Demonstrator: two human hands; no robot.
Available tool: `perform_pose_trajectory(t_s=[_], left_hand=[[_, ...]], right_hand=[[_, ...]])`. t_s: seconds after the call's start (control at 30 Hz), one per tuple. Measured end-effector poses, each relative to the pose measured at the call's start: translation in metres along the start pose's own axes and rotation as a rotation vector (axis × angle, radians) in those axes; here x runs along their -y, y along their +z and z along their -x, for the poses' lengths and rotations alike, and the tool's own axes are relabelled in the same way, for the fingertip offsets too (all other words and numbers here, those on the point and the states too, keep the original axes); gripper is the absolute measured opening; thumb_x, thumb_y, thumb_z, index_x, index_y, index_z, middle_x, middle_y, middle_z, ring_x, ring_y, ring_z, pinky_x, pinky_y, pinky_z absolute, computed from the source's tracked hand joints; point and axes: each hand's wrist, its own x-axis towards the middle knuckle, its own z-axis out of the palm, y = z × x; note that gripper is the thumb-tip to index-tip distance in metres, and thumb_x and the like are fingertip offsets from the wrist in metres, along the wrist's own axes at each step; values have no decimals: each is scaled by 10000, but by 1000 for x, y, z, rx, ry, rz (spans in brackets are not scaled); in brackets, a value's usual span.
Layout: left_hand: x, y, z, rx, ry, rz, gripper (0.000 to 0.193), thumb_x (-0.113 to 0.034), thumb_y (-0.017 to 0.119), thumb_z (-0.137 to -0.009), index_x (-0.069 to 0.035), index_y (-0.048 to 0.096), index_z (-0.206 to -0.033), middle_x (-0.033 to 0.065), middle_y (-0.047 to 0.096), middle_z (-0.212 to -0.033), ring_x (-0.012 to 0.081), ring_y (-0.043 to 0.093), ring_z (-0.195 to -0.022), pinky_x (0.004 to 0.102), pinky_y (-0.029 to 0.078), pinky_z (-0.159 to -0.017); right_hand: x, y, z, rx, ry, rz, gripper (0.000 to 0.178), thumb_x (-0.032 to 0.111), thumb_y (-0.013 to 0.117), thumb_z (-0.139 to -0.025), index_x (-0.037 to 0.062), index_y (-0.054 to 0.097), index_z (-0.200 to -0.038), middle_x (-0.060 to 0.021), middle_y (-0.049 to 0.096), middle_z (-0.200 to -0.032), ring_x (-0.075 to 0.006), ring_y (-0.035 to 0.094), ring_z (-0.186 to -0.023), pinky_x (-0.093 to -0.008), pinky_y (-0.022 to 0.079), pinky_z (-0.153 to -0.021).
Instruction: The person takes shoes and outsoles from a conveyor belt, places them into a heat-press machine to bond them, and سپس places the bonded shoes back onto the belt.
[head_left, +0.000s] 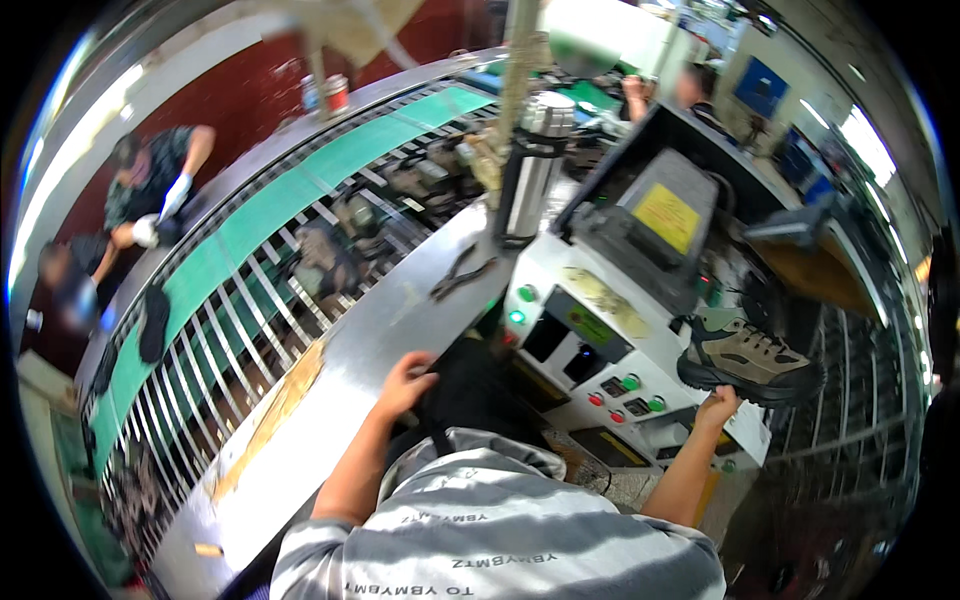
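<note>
Resting at the steel counter's (400, 300) edge, the left hand (405, 385) is seen loosely curled on a dark, indistinct object; the right hand (716, 408) is closed beneath one tan shoe (750, 362), held beside the white machine (590, 350).

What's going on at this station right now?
A person in a striped top stands at a white machine with coloured buttons. The right hand holds up a tan and black shoe by its sole. The left hand rests on a dark item at the metal counter. Pliers lie further along.
</note>
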Motion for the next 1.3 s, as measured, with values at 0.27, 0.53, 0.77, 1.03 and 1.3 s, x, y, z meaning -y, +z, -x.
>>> perform_pose_trajectory(t_s=[0.27,0.53,0.77,1.03,1.3], left_hand=[[-96,45,-24,563,236,879,861,-282,685,-758,-44,271,-1474,167,427,-1418,334,451,-1282,480,373,-1059],[24,-170,52,-530,248,1002,624,-67,607,-708,14,455,-1308,179,597,-1188,331,607,-1080,438,486,-984],[-31,-314,7,-849,93,566,495,17,579,-731,5,489,-1217,129,608,-1029,278,637,-908,389,544,-797],[27,-340,-134,-1138,-105,-58,781,-175,783,-577,-89,431,-1269,183,606,-1132,336,603,-1051,412,489,-909],[42,-373,-25,-1231,-132,-493,681,-353,721,-768,51,515,-1277,255,549,-1271,364,528,-1196,410,411,-1025]], right_hand=[[-14,203,132,1128,682,321,759,193,722,-739,-17,393,-1390,-95,500,-1329,-234,472,-1242,-407,345,-1077],[-50,294,201,1750,538,671,553,202,686,-849,37,498,-1343,-114,539,-1345,-239,487,-1263,-395,358,-1060],[-107,261,253,1806,517,658,468,194,702,-832,31,566,-1250,-125,610,-1210,-232,585,-1118,-357,446,-957],[-121,308,336,1984,426,587,372,129,685,-803,7,613,-1147,-145,625,-1116,-264,607,-1045,-337,459,-934],[-190,342,397,1942,-298,846,647,240,707,-743,43,476,-1315,-210,426,-1378,-422,325,-1333,-537,228,-1110]])
